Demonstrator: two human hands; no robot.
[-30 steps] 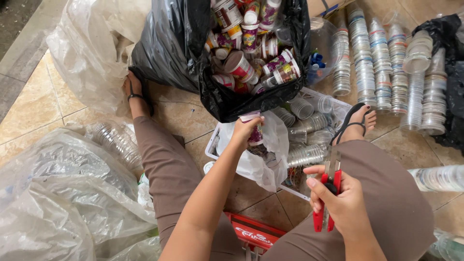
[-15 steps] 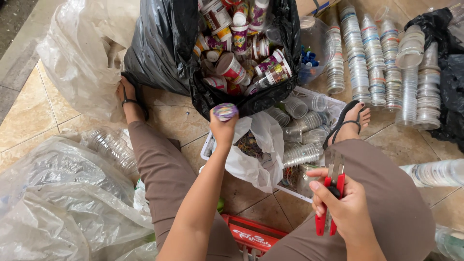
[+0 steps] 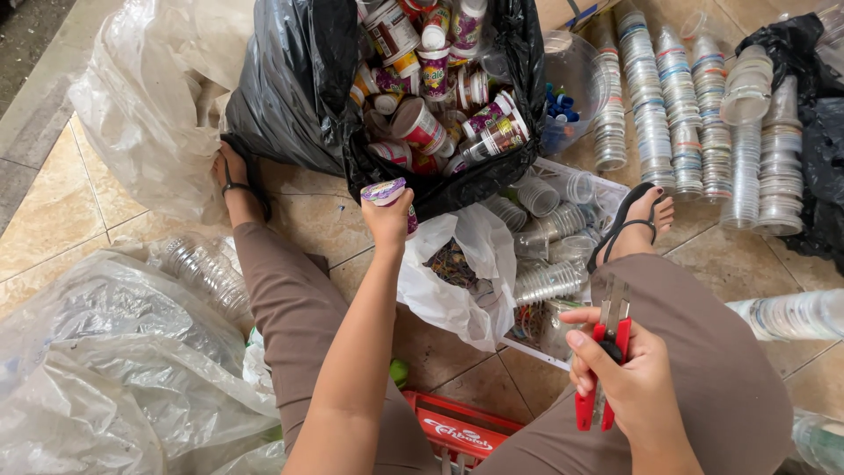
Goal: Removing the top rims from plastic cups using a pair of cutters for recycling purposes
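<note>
Small plastic cup: purple-printed, lying tilted in the left hand, just in front of the lower rim of the black bag. The left hand's fingers are curled around the cup from below, with its rim facing up and to the left. The left forearm extends straight from the lower frame up to the bag, passing between the person's knees, wrist straight.

Nearest the camera, a red carton lies on the tiled floor between the legs. The right hand rests above the right thigh, fingers wrapped tight around the red handles of a pair of scissors. The blades point up and away from the body, closed together. The thumb lies across the near handle.

Beyond the scissors, a white plastic bag stands open just beside the left wrist, holding dark scraps. To its right, a white tray holds clear cups lying on their sides. The person's sandalled right foot rests against the tray's far corner.

Farther out, the black bag stands open, filled with more printed cups of the same kind. Clear bags of bottles lie to the left. Stacks of clear cups stand in rows at the far right.
</note>
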